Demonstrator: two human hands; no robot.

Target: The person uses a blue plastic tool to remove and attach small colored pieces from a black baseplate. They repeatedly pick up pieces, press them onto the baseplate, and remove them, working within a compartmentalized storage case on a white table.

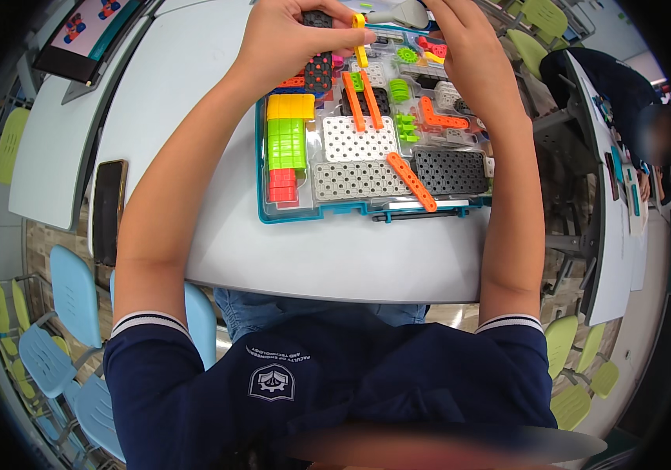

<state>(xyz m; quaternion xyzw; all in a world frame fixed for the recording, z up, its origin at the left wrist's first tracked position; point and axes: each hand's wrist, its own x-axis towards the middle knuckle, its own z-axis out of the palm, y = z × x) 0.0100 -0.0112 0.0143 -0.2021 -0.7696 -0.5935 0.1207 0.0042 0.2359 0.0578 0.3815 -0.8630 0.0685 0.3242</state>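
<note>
At the top edge of the view, my left hand (292, 37) is closed, pinching a small yellow connector piece (360, 43) between thumb and fingers. Beside and partly behind that hand is a dark grey perforated strip (319, 72); whether the hand also grips it I cannot tell. My right hand (465, 51) hangs over the far right of the parts, its fingertips cut off by the frame. Close to its fingers is a grey paddle-shaped piece (406, 14). Both hands are above a teal-edged tray (273, 213) of plastic building parts.
Orange beams (412, 182), a white perforated plate (359, 139), grey plates (359, 180) and green blocks (286, 145) fill the tray. A phone (110, 211) lies at the table's left edge, below a screen (88, 35). Another person (618, 102) bends over a table at right.
</note>
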